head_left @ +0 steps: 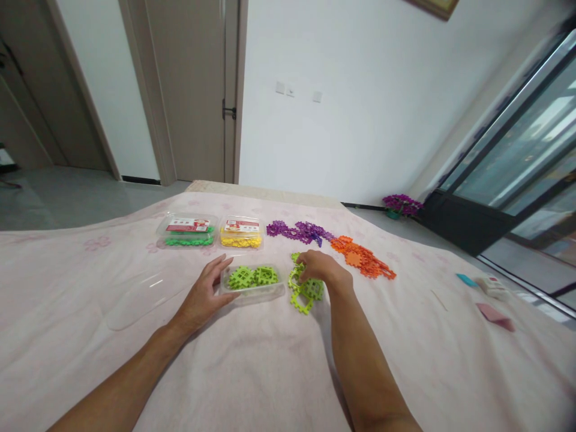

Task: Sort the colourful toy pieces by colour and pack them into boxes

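Observation:
My left hand (pixel 203 293) grips the left end of a clear plastic box (pixel 258 295), thumb along the front and fingers behind. Inside lie lime-green notched plastic building pieces (pixel 243 277). Just right of the box, my right hand (pixel 323 267) reaches down into a loose pile of the same lime-green pieces (pixel 302 301). Its fingers are curled together on the pile, their tips partly hidden. A clear lid (pixel 135 305) lies flat on the cloth, left of my left hand.
Behind the box stand two closed clear boxes, one with green pieces (pixel 189 242), one with yellow pieces (pixel 242 242). Purple pieces (pixel 306 233) and orange pieces (pixel 366 261) lie heaped beyond my right hand. A small white box (pixel 491 288) and a pink item (pixel 495 317) lie far right.

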`<state>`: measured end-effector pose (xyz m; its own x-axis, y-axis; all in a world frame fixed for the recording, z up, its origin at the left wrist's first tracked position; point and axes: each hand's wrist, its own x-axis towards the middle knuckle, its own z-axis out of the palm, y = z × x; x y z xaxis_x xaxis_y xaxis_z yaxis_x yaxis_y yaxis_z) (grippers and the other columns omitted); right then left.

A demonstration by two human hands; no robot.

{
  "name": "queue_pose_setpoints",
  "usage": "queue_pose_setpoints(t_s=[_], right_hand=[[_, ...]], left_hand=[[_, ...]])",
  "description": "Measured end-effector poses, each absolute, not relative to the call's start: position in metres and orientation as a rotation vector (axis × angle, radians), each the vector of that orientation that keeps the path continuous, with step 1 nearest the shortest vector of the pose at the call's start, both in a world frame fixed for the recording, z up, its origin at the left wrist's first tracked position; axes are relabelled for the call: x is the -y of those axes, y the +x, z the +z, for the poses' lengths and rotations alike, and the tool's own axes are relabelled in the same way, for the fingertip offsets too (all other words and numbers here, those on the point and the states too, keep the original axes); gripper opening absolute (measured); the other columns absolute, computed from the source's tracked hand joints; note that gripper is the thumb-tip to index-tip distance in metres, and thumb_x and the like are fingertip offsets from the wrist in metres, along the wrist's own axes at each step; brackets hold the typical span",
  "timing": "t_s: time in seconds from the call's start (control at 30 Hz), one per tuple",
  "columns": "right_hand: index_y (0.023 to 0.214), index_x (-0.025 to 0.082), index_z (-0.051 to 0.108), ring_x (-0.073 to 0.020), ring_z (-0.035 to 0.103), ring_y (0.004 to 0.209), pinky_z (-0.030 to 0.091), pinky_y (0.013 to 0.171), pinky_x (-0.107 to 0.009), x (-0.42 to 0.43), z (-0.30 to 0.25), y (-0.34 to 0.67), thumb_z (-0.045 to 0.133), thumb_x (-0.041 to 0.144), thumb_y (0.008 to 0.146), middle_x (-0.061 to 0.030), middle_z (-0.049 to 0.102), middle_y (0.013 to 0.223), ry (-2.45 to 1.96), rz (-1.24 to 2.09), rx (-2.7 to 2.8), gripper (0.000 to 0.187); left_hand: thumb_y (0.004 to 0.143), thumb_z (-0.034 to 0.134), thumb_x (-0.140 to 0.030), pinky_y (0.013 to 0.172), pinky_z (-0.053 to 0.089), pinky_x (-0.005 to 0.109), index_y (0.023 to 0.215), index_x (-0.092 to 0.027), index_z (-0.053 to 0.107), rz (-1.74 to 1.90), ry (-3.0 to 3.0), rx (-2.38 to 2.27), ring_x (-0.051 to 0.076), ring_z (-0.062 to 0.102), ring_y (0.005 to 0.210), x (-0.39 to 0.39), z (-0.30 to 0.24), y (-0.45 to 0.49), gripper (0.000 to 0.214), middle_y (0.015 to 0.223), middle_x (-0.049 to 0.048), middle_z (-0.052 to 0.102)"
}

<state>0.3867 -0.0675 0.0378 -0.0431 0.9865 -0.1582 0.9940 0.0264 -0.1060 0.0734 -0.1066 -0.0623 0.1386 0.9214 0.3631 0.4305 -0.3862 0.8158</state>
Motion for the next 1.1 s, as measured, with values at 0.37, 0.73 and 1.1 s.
queue_pose_setpoints(t_s=[0.37,0.73,1.1], right_hand=[[0.094,0.023,0.079,-0.0215,0.069,0.088,0.043,0.068,-0.026,0.059,0.029,0.383,0.072,0.013,0.071,-0.0054,0.077,0.097,2.174,-0.213,-2.327,0.026],[0.102,0.016,0.07,-0.0133,0.064,0.061,0.046,0.054,-0.021,0.053,0.025,0.35,0.066,0.026,0.082,0.0012,0.067,0.071,2.615,-1.11,-2.742,0.022],[0.115,0.015,0.072,-0.0157,0.07,0.076,0.053,0.066,-0.025,0.062,0.023,0.33,0.064,0.019,0.086,-0.0072,0.076,0.098,2.32,-1.002,-2.784,0.03]], left_hand=[[0.077,0.077,-0.045,0.118,0.04,0.047,0.142,-0.026,0.056,1.189,1.904,-1.299,0.031,0.041,0.146,0.107,-0.062,0.073,0.071,0.156,0.0124,0.044],[0.079,0.075,-0.043,0.119,0.037,0.047,0.145,-0.023,0.053,1.147,1.914,-1.3,0.029,0.039,0.147,0.108,-0.058,0.073,0.073,0.158,0.013,0.041],[0.078,0.076,-0.041,0.118,0.039,0.048,0.144,-0.024,0.054,1.162,1.898,-1.292,0.03,0.04,0.146,0.109,-0.057,0.073,0.072,0.157,0.0129,0.042]])
